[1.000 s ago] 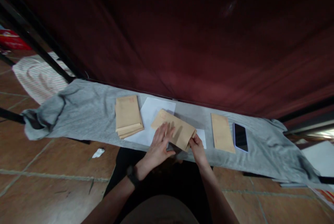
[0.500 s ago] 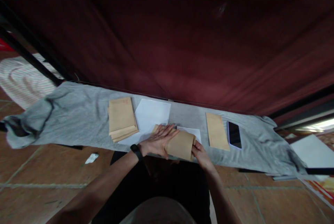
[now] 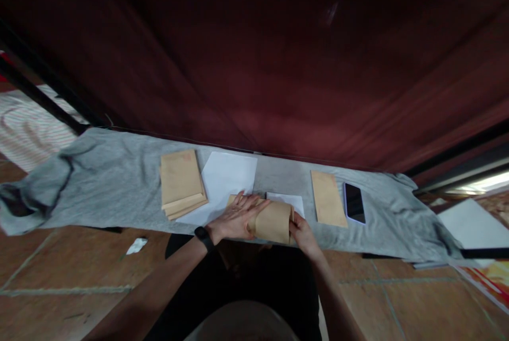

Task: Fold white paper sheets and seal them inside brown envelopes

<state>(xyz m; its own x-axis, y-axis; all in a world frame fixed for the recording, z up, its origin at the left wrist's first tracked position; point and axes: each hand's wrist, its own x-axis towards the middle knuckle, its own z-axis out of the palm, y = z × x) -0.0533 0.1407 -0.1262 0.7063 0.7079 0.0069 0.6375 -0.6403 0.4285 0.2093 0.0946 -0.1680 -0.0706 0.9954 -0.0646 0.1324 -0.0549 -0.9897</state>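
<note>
A brown paper envelope (image 3: 273,223) lies in front of me at the near edge of the cloth, its right part bulging upward. My left hand (image 3: 237,217) presses on its left part, palm down with fingers spread. My right hand (image 3: 301,229) pinches the envelope's right end; its thumb and part of the fingers show, the rest are behind the paper. Beneath and beyond the envelope are a white sheet (image 3: 231,171) and a smaller white paper (image 3: 286,198). A stack of brown envelopes (image 3: 181,176) sits to the left, and a single brown envelope (image 3: 328,198) to the right.
Grey cloth (image 3: 119,182) covers the narrow bench. A phone (image 3: 354,203) rests at the right. Dark red fabric (image 3: 254,65) hangs behind the bench. On the tiled floor lies a crumpled white tissue (image 3: 136,245). Striped cloth (image 3: 32,123) is at far left.
The whole view has shifted slightly. Both hands stay on the envelope, in nearly the same pose, with its right end still held by my right hand.
</note>
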